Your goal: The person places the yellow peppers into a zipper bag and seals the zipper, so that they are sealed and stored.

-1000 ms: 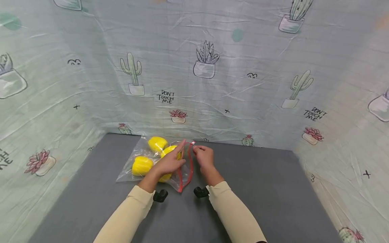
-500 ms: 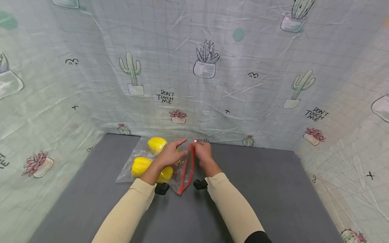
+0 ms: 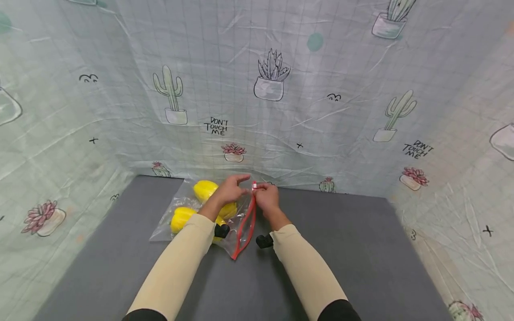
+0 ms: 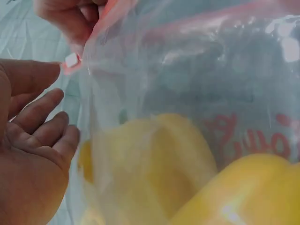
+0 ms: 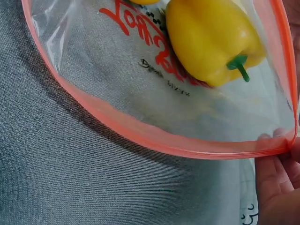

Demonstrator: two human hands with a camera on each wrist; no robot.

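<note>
A clear zip bag (image 3: 161, 228) with a red zip strip (image 3: 250, 218) lies on the grey table, its mouth gaping toward the right. Inside are several yellow bell peppers (image 3: 182, 217); one pepper (image 5: 211, 40) shows a green stem in the right wrist view. My right hand (image 3: 267, 197) pinches the far end of the red strip, next to the white slider (image 4: 72, 60). Over the bag's far side is my left hand (image 3: 230, 191), fingers loosely extended. In the left wrist view one of its fingertips (image 4: 55, 72) is right at the slider.
The grey tabletop (image 3: 329, 249) extends to both sides and toward me. A cactus-printed curtain (image 3: 305, 116) encloses the back and sides, close behind the bag. Dark camera mounts (image 3: 264, 241) stick out from the wrists.
My right hand has come to the strip's far end and now grips it. My left hand has moved away from me and right, toward the slider. The bag's mouth has shifted slightly.
</note>
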